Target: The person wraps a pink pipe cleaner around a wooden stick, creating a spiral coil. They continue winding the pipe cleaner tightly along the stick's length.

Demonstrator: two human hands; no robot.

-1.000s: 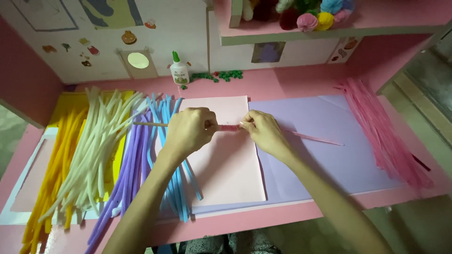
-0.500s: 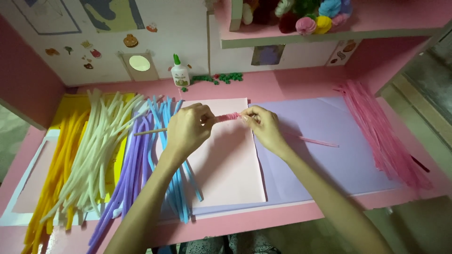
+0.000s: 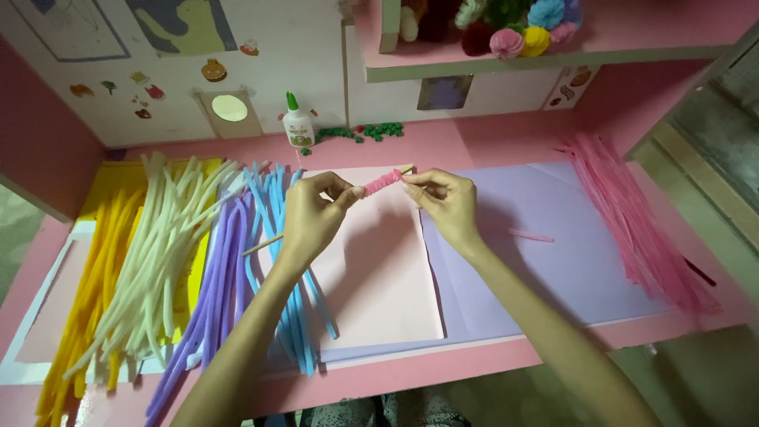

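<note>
Above the pink paper sheet [image 3: 379,277], near its far edge, a pink pipe cleaner [image 3: 381,181] is sitting coiled around a thin wooden stick [image 3: 263,243] that is slanting from lower left up to the right, its far tip just showing past the coil. The left hand [image 3: 311,219] is pinching the coil's near end, fingers [image 3: 345,194] clamped together on it, wrist bent and forearm rising from the desk's front edge. The right hand [image 3: 448,202] is meeting it from the other side, fingers closed on the coil's far end and the stick, knuckles turned up, forearm angling in from lower right. Both hands are hovering clear of the paper.

Beside the pink sheet, a lilac sheet [image 3: 553,261] is lying mostly bare, with one loose pink strand [image 3: 531,236] on it; this is the widest open patch. Right of that, a heap of pink pipe cleaners [image 3: 640,221] is running along the desk [image 3: 506,146] toward its right edge. Left of the hands, blue pipe cleaners [image 3: 277,229], purple ones [image 3: 213,285], white ones [image 3: 150,261] and yellow ones [image 3: 87,300] are crowding the surface, several spilling over the front edge. Behind, a glue bottle [image 3: 298,124] is standing upright by the back wall, green beads [image 3: 360,132] just beside it, under a shelf [image 3: 553,59] holding pompoms [image 3: 522,35].
</note>
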